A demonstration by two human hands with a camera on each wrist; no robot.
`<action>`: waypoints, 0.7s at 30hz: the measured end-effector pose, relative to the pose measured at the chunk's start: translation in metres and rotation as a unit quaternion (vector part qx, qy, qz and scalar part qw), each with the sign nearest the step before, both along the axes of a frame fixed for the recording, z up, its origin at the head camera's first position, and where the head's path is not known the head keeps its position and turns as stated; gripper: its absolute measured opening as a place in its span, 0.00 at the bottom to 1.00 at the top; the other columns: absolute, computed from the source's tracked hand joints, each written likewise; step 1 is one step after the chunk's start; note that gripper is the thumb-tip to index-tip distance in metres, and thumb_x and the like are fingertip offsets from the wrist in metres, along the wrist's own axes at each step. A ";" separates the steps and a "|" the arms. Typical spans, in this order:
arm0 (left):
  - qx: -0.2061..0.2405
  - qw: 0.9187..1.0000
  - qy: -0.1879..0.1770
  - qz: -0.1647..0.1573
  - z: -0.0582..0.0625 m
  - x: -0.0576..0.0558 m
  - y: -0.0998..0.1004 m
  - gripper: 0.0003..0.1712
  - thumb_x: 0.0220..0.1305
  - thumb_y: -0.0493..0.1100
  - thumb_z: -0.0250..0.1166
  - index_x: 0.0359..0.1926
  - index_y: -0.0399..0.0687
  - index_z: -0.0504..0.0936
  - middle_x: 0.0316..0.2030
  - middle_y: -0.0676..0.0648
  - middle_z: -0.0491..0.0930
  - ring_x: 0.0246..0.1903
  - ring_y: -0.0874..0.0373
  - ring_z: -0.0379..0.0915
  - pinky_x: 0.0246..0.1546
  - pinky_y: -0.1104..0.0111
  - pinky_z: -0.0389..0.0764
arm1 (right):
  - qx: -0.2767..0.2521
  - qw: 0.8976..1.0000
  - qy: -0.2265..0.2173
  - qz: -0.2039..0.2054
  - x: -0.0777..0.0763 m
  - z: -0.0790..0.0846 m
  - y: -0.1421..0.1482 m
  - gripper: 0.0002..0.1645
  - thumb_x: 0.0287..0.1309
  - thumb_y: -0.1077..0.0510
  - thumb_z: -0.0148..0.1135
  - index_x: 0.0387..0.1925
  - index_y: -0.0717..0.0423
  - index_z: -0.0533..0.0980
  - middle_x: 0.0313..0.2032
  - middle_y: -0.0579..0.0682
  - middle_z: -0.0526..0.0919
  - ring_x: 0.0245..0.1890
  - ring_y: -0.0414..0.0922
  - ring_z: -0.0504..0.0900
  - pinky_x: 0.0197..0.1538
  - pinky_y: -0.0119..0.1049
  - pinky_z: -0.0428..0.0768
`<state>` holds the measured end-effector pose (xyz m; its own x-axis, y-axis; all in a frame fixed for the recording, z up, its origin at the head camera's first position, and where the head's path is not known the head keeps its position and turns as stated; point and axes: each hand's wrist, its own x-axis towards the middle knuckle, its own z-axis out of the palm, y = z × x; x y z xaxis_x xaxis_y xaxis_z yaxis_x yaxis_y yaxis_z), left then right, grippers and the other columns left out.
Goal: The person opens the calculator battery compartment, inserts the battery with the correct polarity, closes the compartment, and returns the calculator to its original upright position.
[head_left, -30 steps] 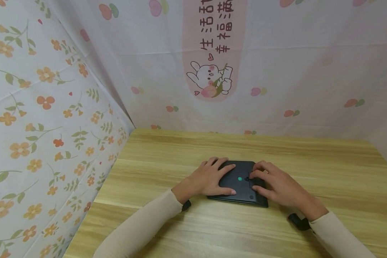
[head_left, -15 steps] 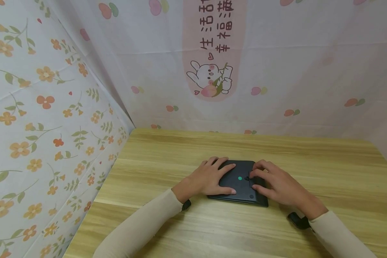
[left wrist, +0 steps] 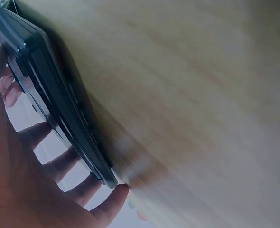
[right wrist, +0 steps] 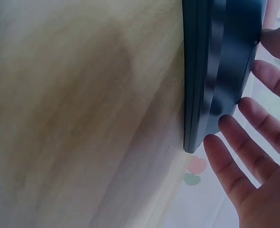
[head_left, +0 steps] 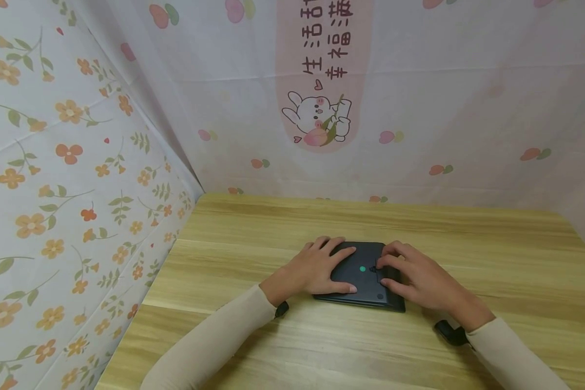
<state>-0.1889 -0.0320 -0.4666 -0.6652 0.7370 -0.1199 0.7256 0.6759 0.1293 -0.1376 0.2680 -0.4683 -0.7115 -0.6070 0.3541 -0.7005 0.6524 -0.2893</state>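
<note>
A dark calculator (head_left: 358, 279) lies back side up on the table, with a round green sticker and a battery cover (head_left: 380, 272) at its right end. My left hand (head_left: 314, 269) rests on its left part, fingers spread. In the left wrist view the left hand's fingers reach along the calculator (left wrist: 59, 104), one fingertip at its far corner. My right hand (head_left: 416, 276) bends over the right end, index finger and thumb touching the cover near its latch. The right wrist view shows the right hand's fingertips (right wrist: 247, 102) against the back and edge of the calculator (right wrist: 220, 71). The cover looks closed.
The wooden table (head_left: 253, 227) extends around the calculator on all sides. A floral cloth (head_left: 88, 189) hangs at the left, and a printed cloth with a rabbit (head_left: 317, 116) stands behind the table's back edge. Black wrist bands (head_left: 450, 333) are on both wrists.
</note>
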 end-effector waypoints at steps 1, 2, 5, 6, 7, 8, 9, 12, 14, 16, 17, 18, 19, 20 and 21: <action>0.000 1.000 0.000 0.000 0.000 0.000 0.000 0.55 0.73 0.84 0.50 0.90 0.68 0.53 0.87 0.48 0.50 0.82 0.45 0.53 0.75 0.47 0.67 | -0.001 1.000 -0.001 0.000 0.000 0.000 0.000 0.16 0.64 0.58 0.80 0.51 0.47 0.85 0.55 0.42 0.77 0.49 0.39 0.77 0.46 0.45 0.82; 0.000 1.000 0.001 0.000 0.000 0.000 0.000 0.54 0.73 0.84 0.50 0.90 0.68 0.53 0.87 0.48 0.50 0.82 0.45 0.53 0.75 0.47 0.67 | -0.002 1.000 0.000 0.000 0.000 0.000 0.000 0.16 0.64 0.58 0.80 0.51 0.47 0.85 0.55 0.42 0.77 0.49 0.39 0.77 0.47 0.45 0.82; 0.000 1.000 0.002 -0.001 0.000 0.000 0.000 0.54 0.73 0.84 0.50 0.90 0.67 0.53 0.87 0.48 0.50 0.81 0.45 0.54 0.75 0.47 0.67 | -0.001 1.000 0.000 -0.002 0.000 0.000 -0.001 0.16 0.64 0.58 0.81 0.51 0.47 0.85 0.55 0.42 0.77 0.50 0.40 0.78 0.47 0.46 0.83; 0.000 1.000 0.002 -0.001 0.000 0.000 0.000 0.54 0.73 0.84 0.49 0.90 0.68 0.53 0.87 0.48 0.50 0.81 0.45 0.54 0.75 0.47 0.67 | -0.001 1.000 0.000 -0.003 0.000 -0.001 -0.001 0.16 0.64 0.58 0.81 0.51 0.47 0.85 0.55 0.42 0.77 0.50 0.40 0.78 0.47 0.46 0.83; -0.001 1.000 0.002 -0.001 0.000 0.000 0.000 0.54 0.73 0.84 0.49 0.90 0.68 0.53 0.87 0.48 0.50 0.81 0.45 0.54 0.75 0.47 0.67 | 0.000 1.000 0.000 -0.003 0.000 -0.001 0.000 0.16 0.64 0.58 0.81 0.51 0.47 0.85 0.55 0.42 0.77 0.50 0.40 0.78 0.47 0.46 0.83; -0.001 1.000 0.001 -0.001 0.000 0.000 0.000 0.54 0.73 0.84 0.49 0.90 0.68 0.53 0.87 0.48 0.50 0.81 0.45 0.54 0.75 0.47 0.67 | 0.000 1.000 0.001 -0.004 0.000 -0.001 0.000 0.16 0.64 0.58 0.81 0.51 0.47 0.85 0.55 0.42 0.77 0.50 0.39 0.78 0.48 0.46 0.83; -0.002 1.000 0.001 -0.001 -0.001 0.000 0.000 0.55 0.73 0.85 0.49 0.90 0.68 0.52 0.87 0.48 0.50 0.81 0.45 0.54 0.75 0.47 0.67 | 0.000 1.000 0.000 -0.004 0.000 -0.001 0.000 0.16 0.64 0.57 0.81 0.51 0.47 0.85 0.55 0.41 0.77 0.50 0.40 0.78 0.48 0.46 0.83; -0.003 1.000 -0.001 0.000 -0.001 0.000 0.000 0.55 0.73 0.85 0.49 0.90 0.68 0.52 0.87 0.48 0.50 0.81 0.45 0.53 0.75 0.47 0.66 | 0.000 1.000 0.001 -0.002 -0.001 -0.002 0.000 0.16 0.63 0.58 0.81 0.51 0.47 0.85 0.55 0.41 0.77 0.51 0.40 0.78 0.48 0.46 0.83; -0.003 1.000 -0.001 0.000 -0.001 0.000 0.000 0.55 0.73 0.85 0.49 0.90 0.68 0.52 0.87 0.48 0.49 0.82 0.45 0.53 0.75 0.46 0.66 | 0.000 1.000 0.002 -0.002 -0.001 -0.002 0.000 0.16 0.63 0.58 0.81 0.51 0.47 0.85 0.55 0.42 0.77 0.51 0.40 0.78 0.48 0.46 0.83; -0.003 1.000 -0.001 0.000 -0.001 0.000 -0.001 0.55 0.73 0.85 0.49 0.90 0.68 0.52 0.87 0.48 0.49 0.82 0.45 0.53 0.75 0.46 0.66 | 0.000 1.000 0.003 -0.001 -0.001 -0.002 0.000 0.17 0.63 0.58 0.81 0.51 0.47 0.85 0.55 0.42 0.77 0.50 0.40 0.78 0.48 0.46 0.83; -0.003 1.000 -0.001 0.000 -0.001 0.000 0.000 0.55 0.73 0.85 0.49 0.90 0.68 0.52 0.87 0.48 0.50 0.82 0.45 0.53 0.75 0.46 0.66 | 0.000 1.000 0.004 -0.001 -0.001 -0.002 0.001 0.17 0.63 0.58 0.81 0.51 0.47 0.85 0.55 0.42 0.77 0.50 0.40 0.78 0.48 0.46 0.83; -0.004 1.000 -0.001 0.000 -0.001 0.000 0.000 0.55 0.73 0.85 0.49 0.90 0.68 0.52 0.87 0.48 0.50 0.82 0.45 0.53 0.75 0.47 0.66 | 0.000 1.000 0.004 0.000 -0.001 -0.002 0.001 0.17 0.63 0.57 0.81 0.51 0.47 0.85 0.55 0.42 0.77 0.50 0.40 0.78 0.48 0.46 0.83; -0.004 1.000 -0.001 0.000 -0.001 0.000 0.000 0.55 0.73 0.85 0.49 0.90 0.68 0.52 0.87 0.48 0.50 0.82 0.45 0.53 0.75 0.47 0.67 | 0.000 1.000 0.005 0.000 -0.001 -0.002 0.001 0.17 0.63 0.58 0.81 0.51 0.47 0.85 0.55 0.42 0.77 0.50 0.39 0.78 0.48 0.46 0.83; -0.004 1.000 -0.002 0.000 0.000 0.000 0.000 0.55 0.73 0.85 0.49 0.90 0.68 0.52 0.87 0.48 0.50 0.81 0.45 0.53 0.75 0.47 0.67 | 0.000 1.000 0.005 0.001 -0.001 -0.002 0.001 0.17 0.63 0.57 0.81 0.51 0.48 0.85 0.55 0.42 0.77 0.50 0.39 0.78 0.47 0.45 0.83; -0.004 1.000 -0.002 0.000 0.000 0.000 0.000 0.54 0.73 0.85 0.49 0.90 0.68 0.52 0.87 0.48 0.50 0.81 0.45 0.53 0.75 0.47 0.67 | 0.000 1.000 0.005 0.001 -0.001 -0.002 0.001 0.17 0.63 0.57 0.81 0.51 0.48 0.85 0.55 0.42 0.77 0.49 0.39 0.78 0.47 0.45 0.83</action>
<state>-0.1890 -0.0323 -0.4669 -0.6644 0.7363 -0.1285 0.7255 0.6766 0.1260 -0.1385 0.2686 -0.4703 -0.7064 -0.6090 0.3609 -0.7050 0.6510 -0.2814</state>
